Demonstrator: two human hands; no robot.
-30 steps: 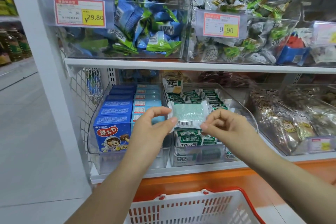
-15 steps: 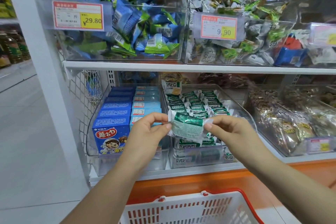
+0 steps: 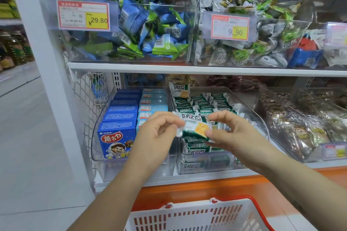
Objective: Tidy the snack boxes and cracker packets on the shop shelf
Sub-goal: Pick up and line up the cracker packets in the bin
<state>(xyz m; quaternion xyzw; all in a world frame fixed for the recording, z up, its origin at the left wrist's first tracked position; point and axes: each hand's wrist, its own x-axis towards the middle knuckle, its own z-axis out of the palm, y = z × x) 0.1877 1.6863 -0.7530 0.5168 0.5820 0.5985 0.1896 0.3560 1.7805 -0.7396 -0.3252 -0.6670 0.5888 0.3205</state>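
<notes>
Two sets of fingers (image 3: 176, 122) pinch one green cracker packet (image 3: 195, 127) by its ends: the left hand (image 3: 157, 133) takes its left edge, the right hand (image 3: 231, 133) its right, with the fingers curled close. The packet is held printed face up just above the front of the clear bin (image 3: 212, 167) of matching packets. Blue snack boxes (image 3: 118, 137) stand left of that bin, and a red-and-white basket (image 3: 197, 215) sits below it.

I see my left hand (image 3: 159, 133) and right hand (image 3: 228, 133) pinching a green cracker packet (image 3: 195, 127) by its ends, face up, above the clear bin (image 3: 261, 118) of matching packets. Blue snack boxes (image 3: 120, 118) fill the bin beside it, and a white basket (image 3: 187, 215) sits below.
</notes>
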